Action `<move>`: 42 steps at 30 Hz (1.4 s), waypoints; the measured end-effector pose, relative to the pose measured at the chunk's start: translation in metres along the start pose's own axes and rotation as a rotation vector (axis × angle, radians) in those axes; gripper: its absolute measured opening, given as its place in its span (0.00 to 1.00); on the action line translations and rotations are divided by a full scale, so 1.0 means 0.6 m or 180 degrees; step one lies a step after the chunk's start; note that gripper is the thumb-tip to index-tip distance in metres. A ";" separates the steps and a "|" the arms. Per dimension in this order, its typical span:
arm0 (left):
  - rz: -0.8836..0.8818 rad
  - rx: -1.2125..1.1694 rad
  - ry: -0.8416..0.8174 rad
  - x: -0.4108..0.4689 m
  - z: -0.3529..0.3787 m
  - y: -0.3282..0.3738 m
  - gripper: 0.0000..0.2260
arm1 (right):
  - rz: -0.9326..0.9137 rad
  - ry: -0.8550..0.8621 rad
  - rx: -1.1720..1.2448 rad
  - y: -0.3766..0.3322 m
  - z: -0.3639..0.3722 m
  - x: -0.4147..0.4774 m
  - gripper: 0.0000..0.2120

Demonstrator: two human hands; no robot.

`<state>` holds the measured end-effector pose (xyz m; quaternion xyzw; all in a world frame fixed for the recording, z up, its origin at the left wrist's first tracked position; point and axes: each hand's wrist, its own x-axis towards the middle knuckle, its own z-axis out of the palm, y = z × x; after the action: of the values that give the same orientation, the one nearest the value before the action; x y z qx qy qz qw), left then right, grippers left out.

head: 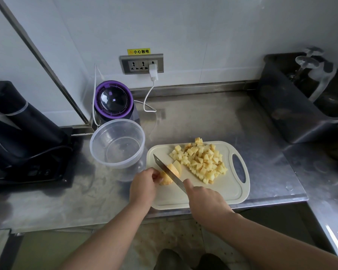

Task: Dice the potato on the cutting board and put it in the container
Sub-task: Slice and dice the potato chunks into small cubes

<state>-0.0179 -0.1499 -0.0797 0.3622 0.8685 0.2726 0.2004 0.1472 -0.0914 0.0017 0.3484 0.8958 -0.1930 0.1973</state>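
Note:
A cream cutting board point(219, 193) lies at the counter's front edge. A pile of diced potato point(202, 159) covers its far right part. My left hand point(144, 184) grips the uncut potato piece point(173, 173) at the board's left side. My right hand point(205, 201) holds a knife point(169, 172) by its handle, and the blade slants across the potato piece, cutting into it. A clear round container point(117, 143) stands empty just left of the board.
A purple-rimmed appliance point(113, 102) sits behind the container, its white cable running to a wall socket point(141, 64). A black machine point(21, 131) stands at far left. A dark bin with glassware point(304, 94) fills the right back. The steel counter point(213, 117) shows behind the board.

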 end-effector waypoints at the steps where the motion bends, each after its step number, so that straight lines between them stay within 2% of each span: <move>1: 0.0006 0.0011 0.0001 0.000 0.001 0.000 0.05 | -0.0010 -0.0021 -0.0030 -0.001 0.000 0.000 0.27; 13: 0.0104 0.0296 -0.0099 0.006 -0.004 0.000 0.06 | -0.0027 -0.0339 -0.0036 -0.005 0.020 0.025 0.27; 19: 0.0034 0.0144 -0.0212 0.006 -0.010 0.002 0.07 | 0.0108 -0.0108 0.0172 0.001 0.007 0.012 0.23; 23: -0.0122 -0.0143 -0.0183 0.006 -0.008 0.000 0.09 | 0.0098 0.0132 0.0138 -0.002 -0.003 0.003 0.24; 42: 0.0029 -0.0109 -0.0077 0.003 -0.008 -0.003 0.06 | 0.0028 0.0022 0.0035 -0.015 -0.001 0.003 0.26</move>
<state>-0.0225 -0.1510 -0.0775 0.3658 0.8596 0.2840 0.2159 0.1396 -0.0965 0.0034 0.3541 0.8938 -0.1959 0.1932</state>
